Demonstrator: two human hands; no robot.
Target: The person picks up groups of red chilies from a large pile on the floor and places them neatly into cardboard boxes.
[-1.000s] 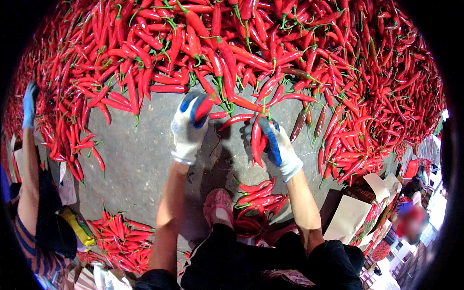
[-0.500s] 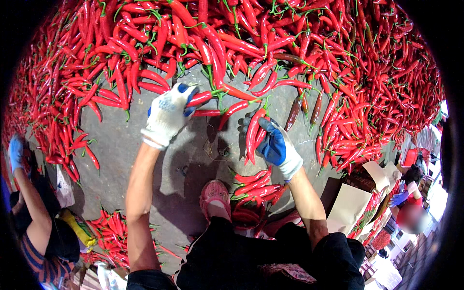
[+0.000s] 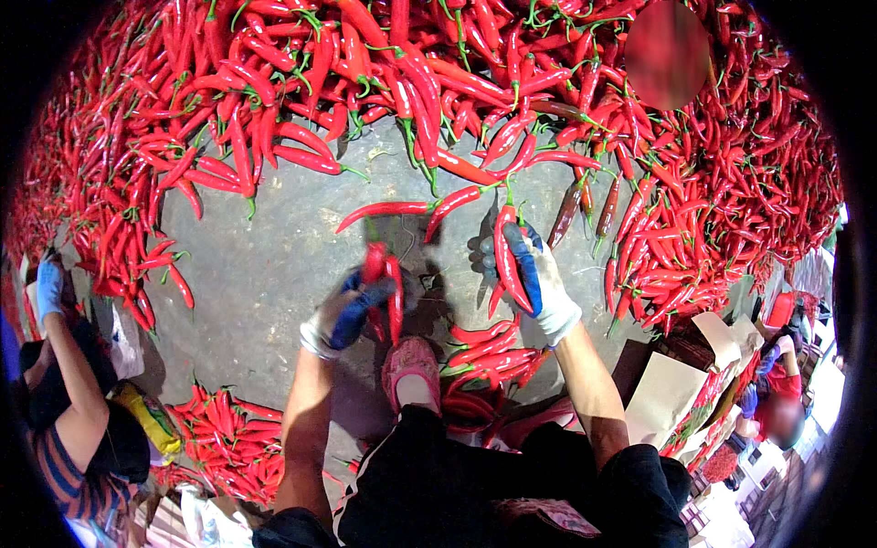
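Several chilies (image 3: 395, 294) are clasped by the right hand (image 3: 543, 279) and the now-lowered left hand (image 3: 345, 315).

You're in what looks like a produce packing place: red peppers (image 3: 420, 68) lie heaped across the bare grey floor (image 3: 265, 274) before you, open cardboard boxes (image 3: 663, 400) stand at your right, and co-workers (image 3: 80, 406) are on both sides.

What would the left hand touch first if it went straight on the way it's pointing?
Beyond the red peppers it grips, the left hand would probably meet the curved loose pepper ahead, to its right on the floor. Height is unclear, so it might pass above.
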